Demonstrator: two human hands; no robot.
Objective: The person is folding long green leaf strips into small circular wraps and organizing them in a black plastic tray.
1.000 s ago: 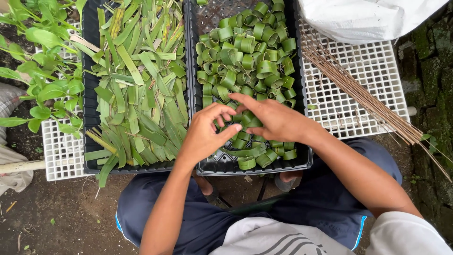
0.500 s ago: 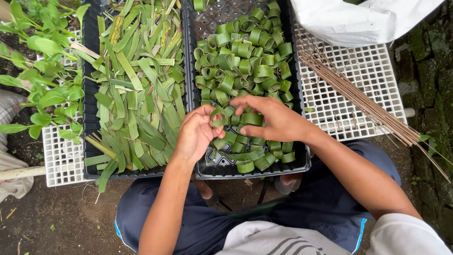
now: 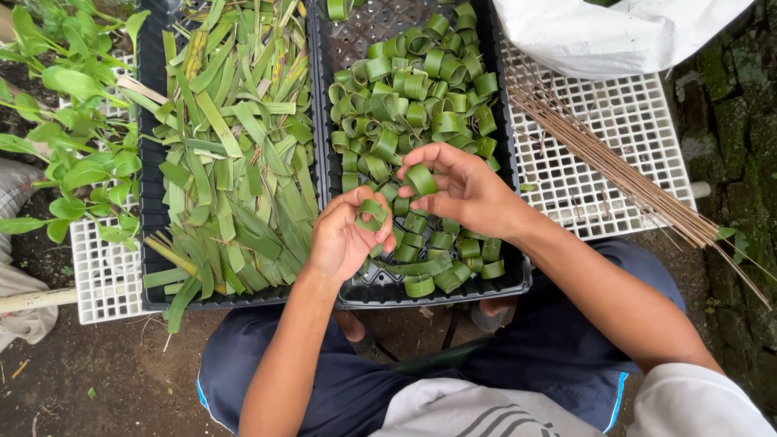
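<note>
My left hand (image 3: 344, 239) holds a small green leaf ring (image 3: 373, 212) between thumb and fingers, over the near left of a black tray (image 3: 508, 154). My right hand (image 3: 461, 190) pinches another leaf ring (image 3: 421, 179) just to the right, a little higher. Under both hands the tray holds a pile of several rolled leaf rings (image 3: 409, 105). A second black tray (image 3: 150, 186) on the left is heaped with flat cut leaf strips (image 3: 235, 162).
Both trays rest on a white plastic grid (image 3: 639, 137). A bundle of thin brown sticks (image 3: 615, 174) lies across its right part, under a white bag (image 3: 615, 32). Leafy green plants (image 3: 73, 154) stand at left. My knees in dark shorts (image 3: 566, 380) are below, over bare soil.
My hands have parted: the left drew back toward me with one leaf ring, the right lifted another ring out of the pile.
</note>
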